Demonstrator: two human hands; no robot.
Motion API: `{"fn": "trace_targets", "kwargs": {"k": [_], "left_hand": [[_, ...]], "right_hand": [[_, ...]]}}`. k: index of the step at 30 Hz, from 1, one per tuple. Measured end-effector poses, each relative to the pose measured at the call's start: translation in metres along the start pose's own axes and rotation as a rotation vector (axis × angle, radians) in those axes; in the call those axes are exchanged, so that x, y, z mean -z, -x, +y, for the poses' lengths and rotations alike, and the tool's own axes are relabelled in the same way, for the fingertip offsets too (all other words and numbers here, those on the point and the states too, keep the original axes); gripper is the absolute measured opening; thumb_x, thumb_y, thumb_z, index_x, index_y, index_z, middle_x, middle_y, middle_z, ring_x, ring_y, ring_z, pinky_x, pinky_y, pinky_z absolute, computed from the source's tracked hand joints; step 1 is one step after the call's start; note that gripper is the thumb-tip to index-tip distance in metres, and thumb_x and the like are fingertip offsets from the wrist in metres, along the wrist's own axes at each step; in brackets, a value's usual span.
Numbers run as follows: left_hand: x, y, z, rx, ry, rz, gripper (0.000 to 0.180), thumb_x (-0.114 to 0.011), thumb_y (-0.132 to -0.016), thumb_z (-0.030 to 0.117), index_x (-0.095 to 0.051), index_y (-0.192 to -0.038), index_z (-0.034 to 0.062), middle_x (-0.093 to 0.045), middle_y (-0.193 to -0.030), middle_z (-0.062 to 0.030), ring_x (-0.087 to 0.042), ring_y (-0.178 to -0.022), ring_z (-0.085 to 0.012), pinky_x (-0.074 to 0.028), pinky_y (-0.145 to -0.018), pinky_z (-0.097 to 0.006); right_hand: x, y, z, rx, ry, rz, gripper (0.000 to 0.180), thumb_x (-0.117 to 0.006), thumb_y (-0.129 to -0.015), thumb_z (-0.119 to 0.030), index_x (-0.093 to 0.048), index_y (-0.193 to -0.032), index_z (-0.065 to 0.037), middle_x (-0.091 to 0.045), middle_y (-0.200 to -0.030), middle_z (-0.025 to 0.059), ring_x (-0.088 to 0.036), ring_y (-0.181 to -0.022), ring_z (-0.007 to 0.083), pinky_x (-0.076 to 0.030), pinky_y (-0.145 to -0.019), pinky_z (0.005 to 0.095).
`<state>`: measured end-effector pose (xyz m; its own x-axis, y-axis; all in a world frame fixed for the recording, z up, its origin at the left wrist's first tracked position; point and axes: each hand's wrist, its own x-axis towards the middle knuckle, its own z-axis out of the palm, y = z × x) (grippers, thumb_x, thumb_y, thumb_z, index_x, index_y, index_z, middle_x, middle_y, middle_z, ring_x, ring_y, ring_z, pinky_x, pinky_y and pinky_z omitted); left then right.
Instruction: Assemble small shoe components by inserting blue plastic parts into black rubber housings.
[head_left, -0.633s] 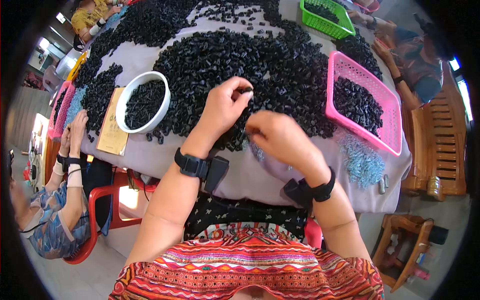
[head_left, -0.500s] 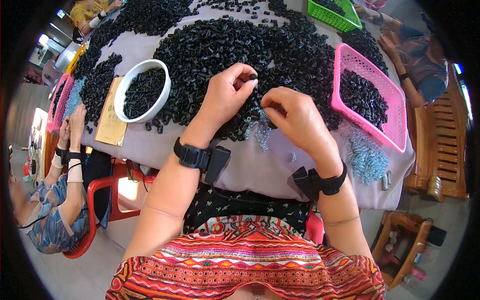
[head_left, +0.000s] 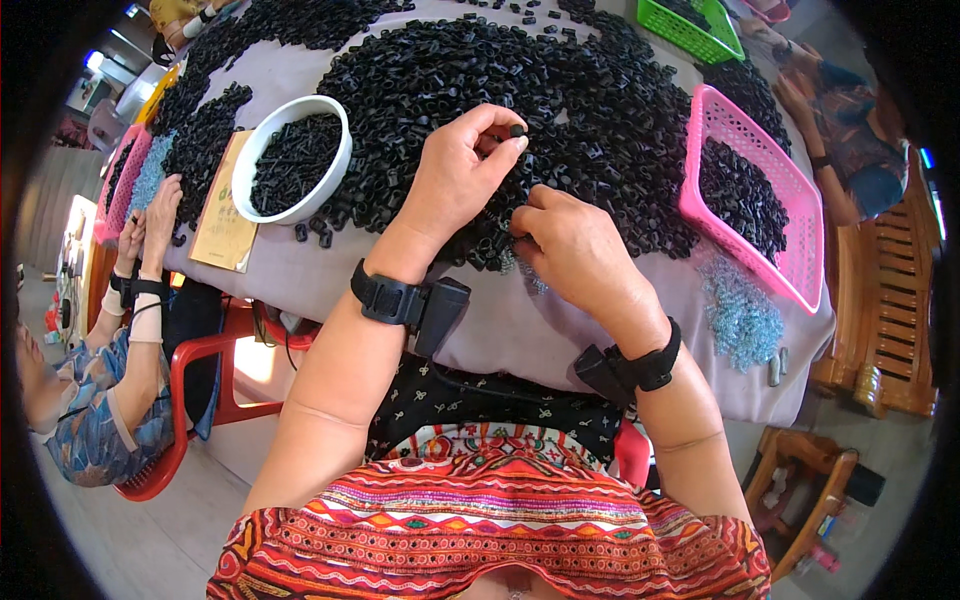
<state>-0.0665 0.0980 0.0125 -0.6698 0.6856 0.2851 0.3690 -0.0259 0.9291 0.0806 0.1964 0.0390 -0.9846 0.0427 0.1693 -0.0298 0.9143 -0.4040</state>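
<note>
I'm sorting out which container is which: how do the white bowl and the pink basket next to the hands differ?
The white bowl is round with solid walls; the pink basket is rectangular with mesh walls. The bowl lies to the left of the left hand, the basket to the right of the right hand. The bowl looks filled nearly to its rim; the basket's pile sits well below its walls. Both hold small black pieces and rest on the grey-covered table.
</note>
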Motion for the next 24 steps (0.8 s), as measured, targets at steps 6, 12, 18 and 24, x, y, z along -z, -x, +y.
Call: {"fn": "trace_targets", "kwargs": {"k": [6, 12, 18, 24], "left_hand": [[0.003, -0.002, -0.001, 0.033, 0.162, 0.016, 0.019, -0.064, -0.093, 0.009, -0.066, -0.111, 0.0032, -0.070, -0.094, -0.0023, -0.057, -0.072, -0.0043, -0.049, -0.065, -0.020], [0.006, -0.001, 0.003, 0.102, 0.216, -0.062, 0.020, -0.062, -0.095, 0.013, -0.066, -0.113, 0.0050, -0.072, -0.095, -0.0045, -0.057, -0.069, -0.0045, -0.047, -0.062, -0.018], [0.006, -0.001, 0.000, 0.023, 0.165, -0.014, 0.016, -0.064, -0.095, 0.014, -0.068, -0.108, 0.0059, -0.070, -0.092, -0.0009, -0.057, -0.071, -0.0038, -0.045, -0.063, -0.018], [0.009, -0.001, 0.000, 0.074, 0.265, -0.061, 0.015, -0.066, -0.093, 0.011, -0.068, -0.107, 0.0050, -0.067, -0.087, 0.0013, -0.056, -0.071, -0.0031, -0.045, -0.063, -0.018]], "right_hand": [[0.000, 0.000, 0.001, 0.003, -0.035, 0.035, 0.010, -0.068, -0.077, -0.008, -0.064, -0.086, -0.003, -0.059, -0.089, 0.0129, -0.062, -0.084, 0.0341, -0.051, -0.073, 0.0437], [0.009, -0.001, 0.008, -0.105, -0.289, -0.002, 0.011, -0.066, -0.081, -0.009, -0.064, -0.086, 0.000, -0.064, -0.081, 0.0195, -0.064, -0.077, 0.0390, -0.052, -0.070, 0.0446], [0.015, -0.003, 0.006, -0.191, -0.483, -0.049, 0.011, -0.065, -0.078, -0.005, -0.064, -0.086, 0.002, -0.066, -0.080, 0.0192, -0.067, -0.072, 0.0318, -0.052, -0.066, 0.0383], [0.013, -0.002, 0.017, -0.249, -0.611, 0.020, 0.017, -0.065, -0.076, -0.002, -0.069, -0.092, 0.002, -0.067, -0.075, 0.0118, -0.062, -0.066, 0.0173, -0.051, -0.064, 0.0316]]}}
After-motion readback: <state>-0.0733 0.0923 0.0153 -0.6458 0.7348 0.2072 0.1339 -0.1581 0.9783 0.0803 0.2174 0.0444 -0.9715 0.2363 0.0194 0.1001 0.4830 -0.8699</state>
